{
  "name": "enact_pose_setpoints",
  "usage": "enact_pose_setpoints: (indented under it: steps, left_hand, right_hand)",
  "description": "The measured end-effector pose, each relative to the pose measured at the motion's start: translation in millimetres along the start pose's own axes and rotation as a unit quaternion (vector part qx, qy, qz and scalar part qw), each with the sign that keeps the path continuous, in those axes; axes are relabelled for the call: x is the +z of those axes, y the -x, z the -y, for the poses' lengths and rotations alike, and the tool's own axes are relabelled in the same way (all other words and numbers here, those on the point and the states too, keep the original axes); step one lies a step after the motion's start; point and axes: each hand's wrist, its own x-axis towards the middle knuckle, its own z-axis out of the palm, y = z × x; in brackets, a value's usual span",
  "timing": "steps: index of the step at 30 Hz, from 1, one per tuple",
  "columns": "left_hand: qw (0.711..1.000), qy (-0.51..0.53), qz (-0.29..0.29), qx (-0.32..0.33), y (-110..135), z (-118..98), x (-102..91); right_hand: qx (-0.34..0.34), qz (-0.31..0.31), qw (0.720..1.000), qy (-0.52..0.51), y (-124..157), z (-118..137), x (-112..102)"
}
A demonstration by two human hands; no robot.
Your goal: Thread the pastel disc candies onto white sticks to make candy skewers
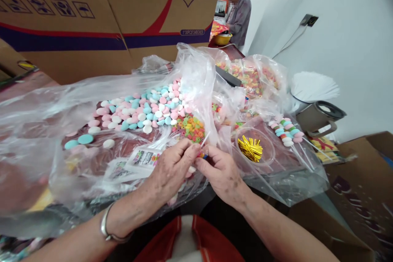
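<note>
right now, the left hand [173, 164] and right hand [225, 175] pinch close together on a thin white stick [206, 138], which pokes up near the ring candies [190, 128]. it is likely light and smooth and could bend, so a soft hold near the middle should do. its low end is hidden.

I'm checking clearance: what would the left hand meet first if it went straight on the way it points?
Probably the right hand, whose fingers lie just ahead of the left hand, though exact depth is unclear.
</note>
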Motion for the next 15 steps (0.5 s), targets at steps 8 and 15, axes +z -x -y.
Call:
enact_pose_setpoints:
  steps: [8, 15]
  left_hand:
    - [0.931, 0.307, 0.131, -0.146, 3, 15, -10.5]
    - [0.879, 0.307, 0.260, -0.256, -2, 24, -15.2]
  right_hand:
    - [0.031, 0.062, 0.974, -0.216, -3, -9, -6]
    - [-0.169, 0.094, 0.979, 0.062, -1, -9, -19]
